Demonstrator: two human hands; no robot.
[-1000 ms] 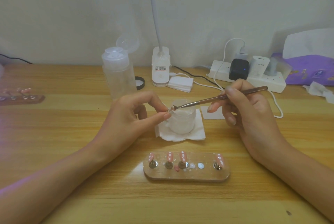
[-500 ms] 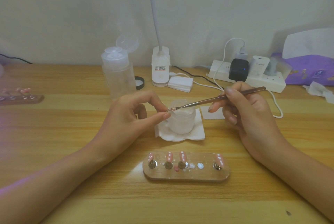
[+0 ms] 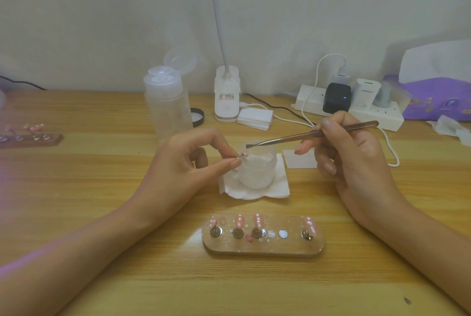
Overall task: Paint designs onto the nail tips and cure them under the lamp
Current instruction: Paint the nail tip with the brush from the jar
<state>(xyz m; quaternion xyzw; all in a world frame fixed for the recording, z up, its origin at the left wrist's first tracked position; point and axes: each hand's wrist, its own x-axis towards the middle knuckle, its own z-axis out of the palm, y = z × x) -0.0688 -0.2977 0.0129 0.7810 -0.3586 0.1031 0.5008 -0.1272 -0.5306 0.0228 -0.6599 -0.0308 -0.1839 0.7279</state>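
Note:
My left hand (image 3: 188, 162) pinches a small pink nail tip on its metal stand (image 3: 242, 155) between thumb and forefinger, just left of a frosted jar (image 3: 258, 170) standing on a folded tissue (image 3: 280, 188). My right hand (image 3: 351, 160) grips a thin metal nail brush (image 3: 305, 136); its bristle end hovers over the jar's rim, a little above and right of the held tip. Near the front edge, a clear oval holder (image 3: 262, 235) carries several pink nail tips with white dots on magnetic stands. The white gooseneck lamp base (image 3: 226, 95) stands at the back.
A clear pump bottle (image 3: 167, 104) with its lid flipped up stands behind my left hand. A power strip (image 3: 349, 108) with plugs and white cables sits back right, beside a purple tissue pack (image 3: 438, 101). Another nail holder (image 3: 28, 137) lies far left. A small white pad (image 3: 300, 159) lies under the brush.
The brush tip has lifted off the held nail tip and moved slightly up and right over the jar. My left hand has stayed in place.

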